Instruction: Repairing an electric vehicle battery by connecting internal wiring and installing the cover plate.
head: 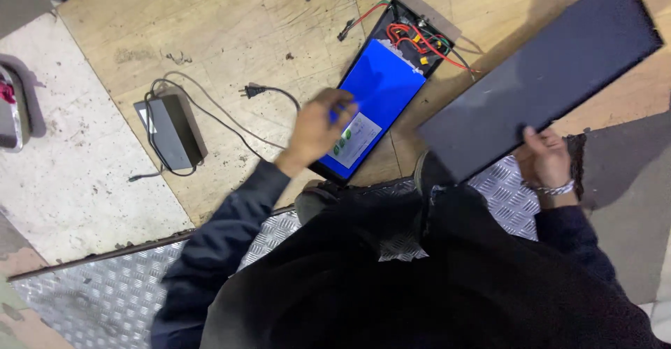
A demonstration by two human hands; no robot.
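A long black case lies on the plywood floor with a blue battery pack point(381, 87) inside and red, green and black wires point(414, 40) at its far end. My left hand point(318, 126) reaches over the near end of the blue pack, fingers curled and blurred, by a white label point(355, 139). My right hand point(545, 159) grips the near edge of a long dark grey flat lid point(542, 76), holding it tilted to the right of the case.
A black charger brick point(171, 131) with its cable and plug point(253, 91) lies on the plywood to the left. Checkered metal plate point(91, 289) runs under my legs. A pale concrete slab point(63, 160) is at left.
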